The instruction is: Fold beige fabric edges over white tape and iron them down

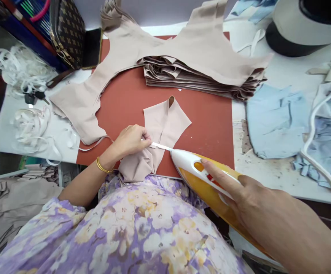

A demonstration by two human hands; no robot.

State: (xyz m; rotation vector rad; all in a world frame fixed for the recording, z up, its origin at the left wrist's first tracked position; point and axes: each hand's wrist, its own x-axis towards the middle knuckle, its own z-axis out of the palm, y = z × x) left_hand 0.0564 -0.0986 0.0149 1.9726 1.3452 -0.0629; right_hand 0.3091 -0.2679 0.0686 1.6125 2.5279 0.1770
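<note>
So the left hand (pixel 133 139) is pinched narrow, thumb and fingertips closed on a thin white strip (pixel 162 146). The strip runs out to the right of those fingertips, pretty much straight, and reaches the tip of a white-and-orange iron (pixel 201 186). The right hand (pixel 244 196) is wrapped around the iron's handle, with the index finger stretched forward along the top.

The small beige fabric piece (pixel 164 127) is right by the left hand: a pointed, folded-looking part spreads just beyond the fingers, and the rest is bunched up just below them, near the floral clothing (pixel 142 224). The strip lies across it. All that sits over a red-brown board (pixel 208 121) on a white bench (pixel 271 177).

Farther out past both hands there's a thick, wavy-edged stack of beige pieces (pixel 199 57), with more beige fabric (pixel 82 106) draped off beyond the left hand on its left side. Out past the left wrist, well apart, are tangled white ribbons (pixel 23 68), and beyond those a patterned bag (pixel 70 36). Past the right hand, on its right side, you've got light blue fabric (pixel 276 121) and a white cord (pixel 313 127).
</note>
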